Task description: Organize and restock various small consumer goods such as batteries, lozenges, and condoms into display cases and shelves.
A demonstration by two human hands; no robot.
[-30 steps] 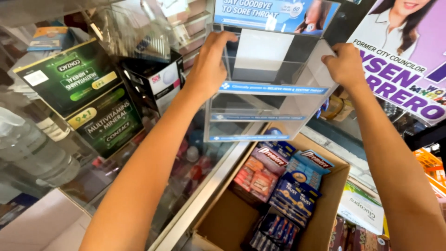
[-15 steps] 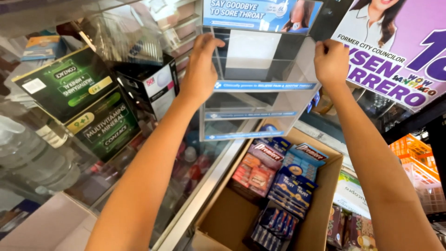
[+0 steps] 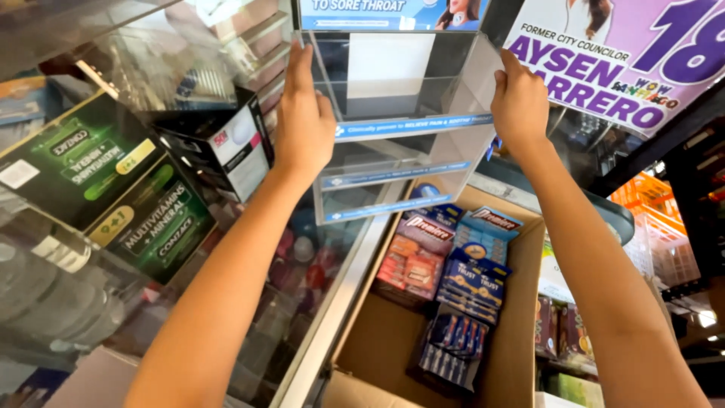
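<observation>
A clear acrylic display rack with three stepped tiers and blue strips along their fronts is held up in front of me, above a glass counter. My left hand lies flat against its left side wall. My right hand grips its right side wall. The tiers look empty, and a blue header card tops the rack at the upper edge of the view.
Green supplement boxes and a black box stand on the glass counter at left. Below the rack, an open cardboard box holds several blue and red packs. A purple poster hangs at upper right.
Both hands have raised the rack and brought it closer to me. It now fills more of the upper view.
</observation>
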